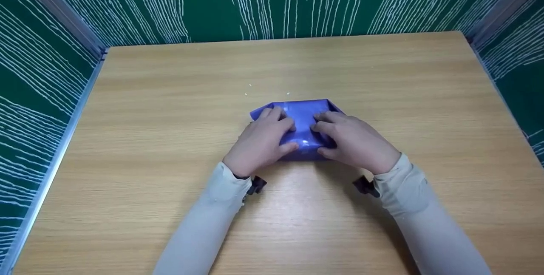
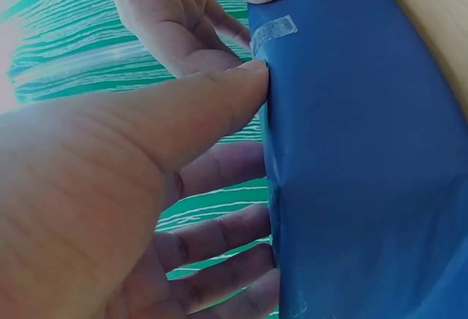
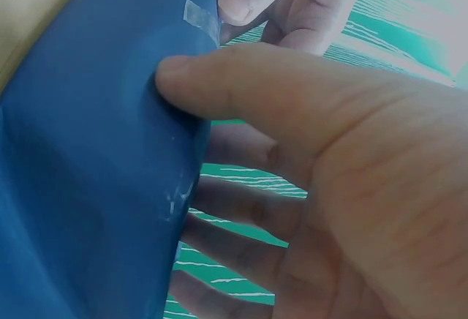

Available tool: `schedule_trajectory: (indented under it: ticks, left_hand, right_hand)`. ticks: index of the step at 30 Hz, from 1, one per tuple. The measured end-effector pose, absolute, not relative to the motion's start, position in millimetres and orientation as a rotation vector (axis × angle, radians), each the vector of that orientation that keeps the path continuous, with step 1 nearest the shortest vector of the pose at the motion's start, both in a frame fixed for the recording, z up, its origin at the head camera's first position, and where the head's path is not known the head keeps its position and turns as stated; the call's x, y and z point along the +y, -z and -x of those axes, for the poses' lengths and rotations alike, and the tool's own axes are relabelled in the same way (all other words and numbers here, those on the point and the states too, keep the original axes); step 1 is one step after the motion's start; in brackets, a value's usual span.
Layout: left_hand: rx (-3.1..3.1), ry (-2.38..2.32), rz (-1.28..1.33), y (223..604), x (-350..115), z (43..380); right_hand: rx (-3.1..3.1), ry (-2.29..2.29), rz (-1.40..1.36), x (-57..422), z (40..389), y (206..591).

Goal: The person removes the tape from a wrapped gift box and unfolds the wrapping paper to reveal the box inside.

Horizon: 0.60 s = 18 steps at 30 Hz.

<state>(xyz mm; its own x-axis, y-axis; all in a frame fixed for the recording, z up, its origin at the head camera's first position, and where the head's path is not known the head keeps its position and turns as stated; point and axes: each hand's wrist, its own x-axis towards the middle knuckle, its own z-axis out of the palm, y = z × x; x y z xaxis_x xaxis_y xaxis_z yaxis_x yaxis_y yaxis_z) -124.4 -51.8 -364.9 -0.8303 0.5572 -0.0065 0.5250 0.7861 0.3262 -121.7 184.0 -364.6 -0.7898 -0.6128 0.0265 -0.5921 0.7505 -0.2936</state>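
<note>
A shiny blue-purple wrapped package (image 1: 304, 115) sits on the table, its flaps folded at the far corners. The left hand (image 1: 261, 141) holds its left part, fingers over the top and thumb against the near side. Across from it, the right hand (image 1: 355, 139) holds the right part the same way, fingers spread over the top and thumb pressing the near face. A short strip of clear tape (image 2: 274, 30) crosses the wrapping's edge between the two thumbs. The hands cover much of the package's left and right ends.
The wooden tabletop (image 1: 170, 109) extends around the package. Several tiny white scraps (image 1: 288, 93) lie just beyond it. Green panels with white streaks (image 1: 276, 7) border the table at the back and sides. A dark wrist camera (image 1: 365, 186) hangs below the right wrist.
</note>
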Motion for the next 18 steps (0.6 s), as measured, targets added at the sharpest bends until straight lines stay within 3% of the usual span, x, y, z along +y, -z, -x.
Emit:
schedule_trajectory:
  ticks: [8,18]
  left_hand:
    - [2.918,-0.484,-0.889,361.0,-51.7,134.8]
    - [3.018,-0.565,-0.639,361.9,-44.7,161.4]
  right_hand:
    - [2.877,0.435,0.998,184.1,122.3,363.5]
    - [2.898,0.446,1.037,183.5,121.7,367.7]
